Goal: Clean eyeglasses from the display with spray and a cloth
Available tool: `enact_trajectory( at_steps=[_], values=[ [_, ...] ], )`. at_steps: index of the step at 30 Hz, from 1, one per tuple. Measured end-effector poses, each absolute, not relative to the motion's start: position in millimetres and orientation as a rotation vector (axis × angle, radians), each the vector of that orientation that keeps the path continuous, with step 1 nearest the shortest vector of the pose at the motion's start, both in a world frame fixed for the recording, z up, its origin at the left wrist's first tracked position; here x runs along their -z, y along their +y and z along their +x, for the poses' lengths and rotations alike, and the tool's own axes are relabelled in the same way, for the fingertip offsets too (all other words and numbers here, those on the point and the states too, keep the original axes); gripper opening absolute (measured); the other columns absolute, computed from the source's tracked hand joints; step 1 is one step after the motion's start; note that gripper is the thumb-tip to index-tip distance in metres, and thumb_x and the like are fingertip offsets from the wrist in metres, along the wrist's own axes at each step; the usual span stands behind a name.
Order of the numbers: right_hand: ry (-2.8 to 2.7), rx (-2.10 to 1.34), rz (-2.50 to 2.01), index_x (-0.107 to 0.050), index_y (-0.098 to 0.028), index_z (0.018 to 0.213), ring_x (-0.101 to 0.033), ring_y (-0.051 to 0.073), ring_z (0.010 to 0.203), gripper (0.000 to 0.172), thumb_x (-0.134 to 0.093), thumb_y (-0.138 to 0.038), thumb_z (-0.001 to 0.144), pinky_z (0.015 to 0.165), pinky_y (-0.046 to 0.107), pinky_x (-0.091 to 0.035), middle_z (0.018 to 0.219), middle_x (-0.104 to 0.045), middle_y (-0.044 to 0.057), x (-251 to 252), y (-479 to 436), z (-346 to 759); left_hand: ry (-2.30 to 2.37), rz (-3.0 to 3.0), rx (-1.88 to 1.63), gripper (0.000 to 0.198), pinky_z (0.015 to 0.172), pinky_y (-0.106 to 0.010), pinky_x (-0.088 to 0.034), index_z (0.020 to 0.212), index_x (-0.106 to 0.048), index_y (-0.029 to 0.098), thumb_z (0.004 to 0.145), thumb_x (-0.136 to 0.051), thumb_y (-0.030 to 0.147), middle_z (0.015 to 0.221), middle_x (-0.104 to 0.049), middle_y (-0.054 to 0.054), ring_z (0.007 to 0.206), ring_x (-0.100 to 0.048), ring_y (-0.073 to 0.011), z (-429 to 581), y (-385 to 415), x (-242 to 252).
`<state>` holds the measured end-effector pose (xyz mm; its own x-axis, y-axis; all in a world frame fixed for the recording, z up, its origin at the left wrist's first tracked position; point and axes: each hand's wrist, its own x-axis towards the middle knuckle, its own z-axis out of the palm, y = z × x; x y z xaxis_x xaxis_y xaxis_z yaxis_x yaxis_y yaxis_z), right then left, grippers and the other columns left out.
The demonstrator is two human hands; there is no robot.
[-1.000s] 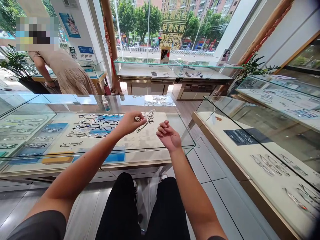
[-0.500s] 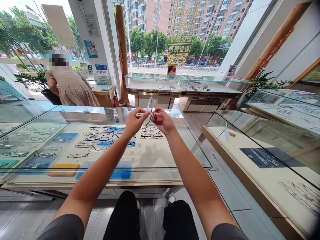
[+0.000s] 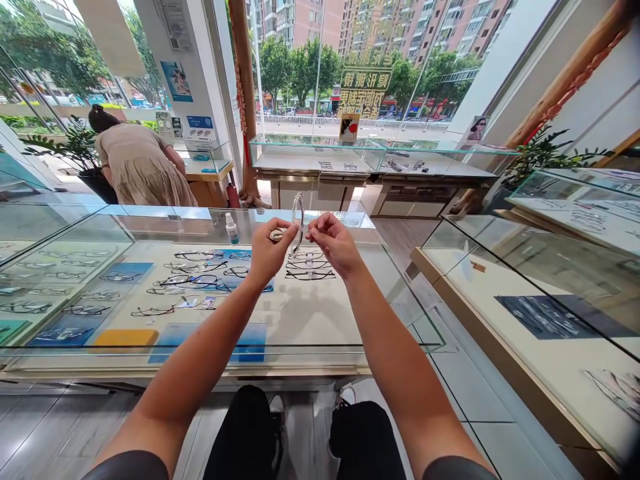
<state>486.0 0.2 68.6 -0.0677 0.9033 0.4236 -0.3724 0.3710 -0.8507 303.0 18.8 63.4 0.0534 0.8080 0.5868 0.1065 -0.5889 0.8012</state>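
Observation:
I hold a pair of clear-framed glasses up in front of me with both hands, the lens edge-on and upright. My left hand pinches the frame together with a small pale cloth or pad. My right hand pinches the other side of the frame with thumb and fingertips. Both hands hover above a glass display case in which several glasses lie in rows.
A small spray bottle stands on the case top. A second display case runs along my right, with a tiled aisle between. Another person in a beige dress bends over a far counter at the left. More cases stand by the window.
My right hand came up from below and took hold of the glasses that my left hand was lifting. My head tilted up slightly; the other person bent lower.

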Motion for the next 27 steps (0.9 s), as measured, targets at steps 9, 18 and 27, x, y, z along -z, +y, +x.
enact_trajectory(
  at_steps=[9,18,27],
  values=[
    [-1.254,-1.119,-0.611,-0.056,-0.027,0.081,-0.055,0.014,0.071,0.054,-0.102,-0.054,0.072,0.074,0.032,-0.046,0.075,-0.059,-0.005,-58,10,483,0.880,1.728,-1.536,0.043,0.057,-0.029,-0.035,0.086,-0.075,0.021,0.090,-0.082,0.063,0.067,-0.056,0.003,0.058,-0.043,-0.0117,304,22,-62],
    [-1.333,-1.032,-0.777,-0.077,-0.026,0.089,-0.047,0.013,0.066,0.041,-0.096,-0.059,0.073,0.061,0.030,-0.042,0.072,-0.060,-0.004,-55,10,479,0.890,1.687,-1.541,0.052,0.061,-0.029,-0.038,0.087,-0.074,0.021,0.086,-0.081,0.073,0.071,-0.059,0.001,0.064,-0.047,-0.0136,305,25,-62],
    [-1.281,-0.867,-0.823,-0.079,-0.026,0.084,-0.047,0.014,0.065,0.033,-0.094,-0.054,0.077,0.061,0.032,-0.041,0.068,-0.059,-0.003,-51,16,486,0.916,1.726,-1.613,0.045,0.063,-0.030,-0.041,0.088,-0.076,0.021,0.092,-0.078,0.066,0.072,-0.061,0.001,0.065,-0.047,-0.0144,301,30,-62]
  ],
)
